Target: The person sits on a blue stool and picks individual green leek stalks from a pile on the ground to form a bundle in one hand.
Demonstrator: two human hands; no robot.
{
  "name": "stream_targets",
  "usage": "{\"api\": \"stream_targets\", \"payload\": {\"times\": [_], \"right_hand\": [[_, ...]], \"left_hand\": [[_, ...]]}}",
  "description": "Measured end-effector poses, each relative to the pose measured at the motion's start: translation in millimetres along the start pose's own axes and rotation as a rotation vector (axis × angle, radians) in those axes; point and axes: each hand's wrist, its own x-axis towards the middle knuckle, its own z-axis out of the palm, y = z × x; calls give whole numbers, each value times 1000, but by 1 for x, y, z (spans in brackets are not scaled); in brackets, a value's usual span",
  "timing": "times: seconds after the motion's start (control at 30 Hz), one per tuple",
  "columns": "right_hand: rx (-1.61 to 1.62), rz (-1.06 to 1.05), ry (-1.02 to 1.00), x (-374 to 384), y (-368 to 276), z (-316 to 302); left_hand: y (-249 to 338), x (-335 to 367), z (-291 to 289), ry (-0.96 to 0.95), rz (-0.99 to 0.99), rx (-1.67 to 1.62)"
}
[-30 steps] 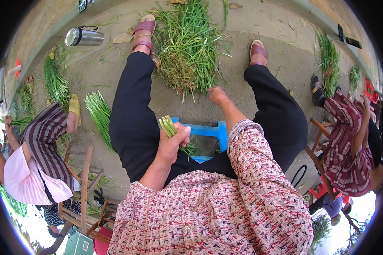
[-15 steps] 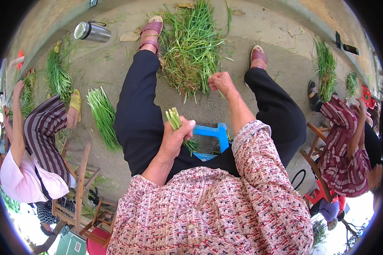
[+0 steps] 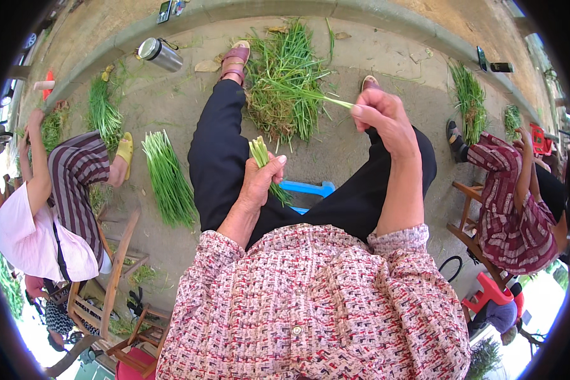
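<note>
My left hand, close to my lap, is closed around a small bunch of chives. Their pale cut-looking ends stick up above the thumb, and the green leaves hang below the fist. Raised higher at the right, my right hand pinches the pale end of a few long chive stalks, whose leaves stretch left over the loose pile. That tangled pile of chives, with brown dry bits at its near end, lies on the ground between my feet. A tidier heap of chives rests left of my leg.
A blue plastic stool shows between my thighs. Ahead on the left lies a steel flask. Co-workers sit at both sides on wooden chairs, with chive heaps by their feet. A concrete kerb runs along the far side.
My right hand has risen from the pile toward me and to the right, drawing out chive stalks. The left hand still grips its bunch, nearly in place. The view has shifted slightly.
</note>
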Motion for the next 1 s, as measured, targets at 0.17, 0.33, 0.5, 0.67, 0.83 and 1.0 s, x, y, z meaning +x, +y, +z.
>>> {"api": "stream_targets", "payload": {"times": [0.17,0.33,0.5,0.67,0.83,1.0], "right_hand": [[567,-147,130,-29,17,-9],[755,-201,163,-44,30,-10],[712,-209,125,-50,38,-5],[590,-195,76,-52,38,3],[519,-37,-15,-56,35,16],[309,91,-228,-58,31,21]], "left_hand": [[2,-11,-1,-53,51,18],[-3,-14,0,-65,74,56],[0,-18,5,-51,57,94],[5,-21,13,-58,96,81],[16,-26,28,-14,231,61],[39,-27,44,1,341,182]]}}
